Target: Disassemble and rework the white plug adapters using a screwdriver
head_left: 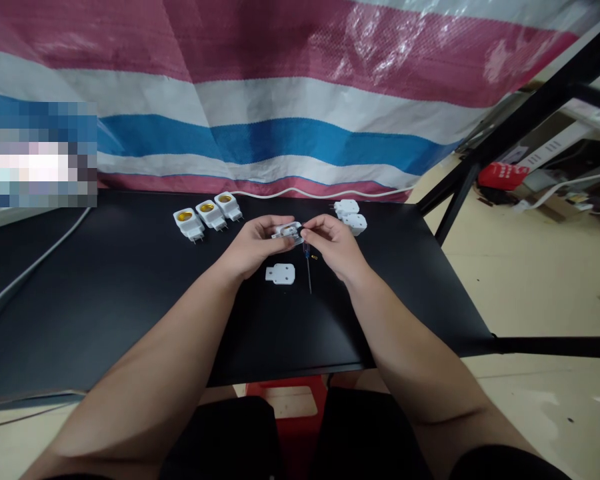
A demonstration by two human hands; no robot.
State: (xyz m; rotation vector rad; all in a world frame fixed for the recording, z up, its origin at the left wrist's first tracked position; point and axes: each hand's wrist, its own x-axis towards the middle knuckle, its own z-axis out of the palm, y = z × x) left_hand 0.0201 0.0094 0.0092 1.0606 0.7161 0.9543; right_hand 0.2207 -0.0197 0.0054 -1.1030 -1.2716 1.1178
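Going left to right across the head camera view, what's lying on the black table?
Three white plastic lamp-socket plug adapters with brass centres, flat white plastic cover plate, thin steel-shafted screwdriver, tiny brass part, two white plastic plug bodies

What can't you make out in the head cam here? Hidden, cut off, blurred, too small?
Head view only:
- White plastic part: left hand and right hand cover most of it; inner parts unseen.
- Screwdriver: right hand partly hides its handle.
- Small brass piece: too small to identify.
- Upper left: pixelated patch hides whatever lies behind it.
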